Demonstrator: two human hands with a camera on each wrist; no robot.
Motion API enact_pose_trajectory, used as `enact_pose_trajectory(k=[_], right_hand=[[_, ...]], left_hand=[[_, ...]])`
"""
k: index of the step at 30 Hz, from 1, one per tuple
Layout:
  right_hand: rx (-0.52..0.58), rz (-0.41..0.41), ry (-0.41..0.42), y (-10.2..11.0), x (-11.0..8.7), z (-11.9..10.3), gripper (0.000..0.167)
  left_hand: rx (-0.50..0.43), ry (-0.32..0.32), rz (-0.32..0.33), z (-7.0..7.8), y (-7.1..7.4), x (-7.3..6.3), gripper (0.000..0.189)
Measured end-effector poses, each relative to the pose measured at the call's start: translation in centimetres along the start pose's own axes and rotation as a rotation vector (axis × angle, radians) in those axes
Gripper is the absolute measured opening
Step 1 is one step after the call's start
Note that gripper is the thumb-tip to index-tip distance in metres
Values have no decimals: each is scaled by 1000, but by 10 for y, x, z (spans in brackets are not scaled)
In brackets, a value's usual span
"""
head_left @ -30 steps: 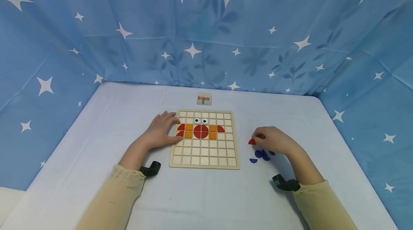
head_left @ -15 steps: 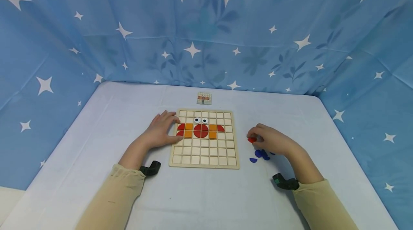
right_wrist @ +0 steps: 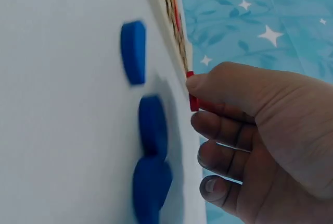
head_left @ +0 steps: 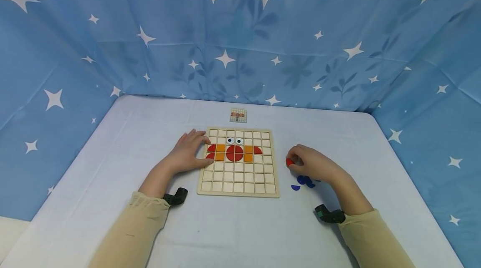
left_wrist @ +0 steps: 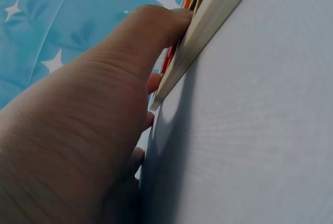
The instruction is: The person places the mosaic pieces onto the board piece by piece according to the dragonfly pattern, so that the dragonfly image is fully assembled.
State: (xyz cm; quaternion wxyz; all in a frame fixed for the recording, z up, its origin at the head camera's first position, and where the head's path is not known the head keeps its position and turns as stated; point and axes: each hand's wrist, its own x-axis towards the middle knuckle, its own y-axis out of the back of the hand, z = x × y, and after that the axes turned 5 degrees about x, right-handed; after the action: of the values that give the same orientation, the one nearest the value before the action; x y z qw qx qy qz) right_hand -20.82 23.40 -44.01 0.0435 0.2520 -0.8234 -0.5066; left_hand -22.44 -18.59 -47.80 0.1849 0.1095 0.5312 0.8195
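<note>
My left hand (head_left: 189, 151) rests at the left edge of a wooden grid board (head_left: 238, 178), thumb and index finger touching its rim. In the left wrist view the thumb (left_wrist: 161, 23) lies on the board's edge. Set into the grid are red quarter-round pieces (head_left: 234, 153), orange squares (head_left: 248, 153) and two eye pieces (head_left: 234, 140). To the right of the board, my right hand (head_left: 313, 163) pinches a small red piece (right_wrist: 193, 99) between thumb and index finger. It is held above the table, with its other fingers loosely curled.
Several blue pieces (head_left: 301, 180) lie on the white table below the right hand, one blue half-round (right_wrist: 133, 52) apart from them. A small pattern card (head_left: 238, 115) lies behind the board. A blue star-printed curtain (head_left: 240, 51) surrounds the table's back and sides.
My right hand has shifted slightly left with the red piece, which has turned between its fingers. The left hand and board have stayed in place.
</note>
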Motion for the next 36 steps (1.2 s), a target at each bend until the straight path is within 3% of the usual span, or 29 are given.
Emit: enact_pose_trajectory(k=[10,23,28,36], right_hand=[[-10,60,23,4,9,-27,20],[-5,5,68,-7,38,-63,21],[1,-21,71,-19,48,-69,16],[-10,12,94,-28,50,-72,5]], left_hand=[[4,4,0,1,-1,0,56],[-2,-2,2,1,1,-2,56],[-2,3,-2,1,1,-1,55],[4,2,2,1,1,0,55]])
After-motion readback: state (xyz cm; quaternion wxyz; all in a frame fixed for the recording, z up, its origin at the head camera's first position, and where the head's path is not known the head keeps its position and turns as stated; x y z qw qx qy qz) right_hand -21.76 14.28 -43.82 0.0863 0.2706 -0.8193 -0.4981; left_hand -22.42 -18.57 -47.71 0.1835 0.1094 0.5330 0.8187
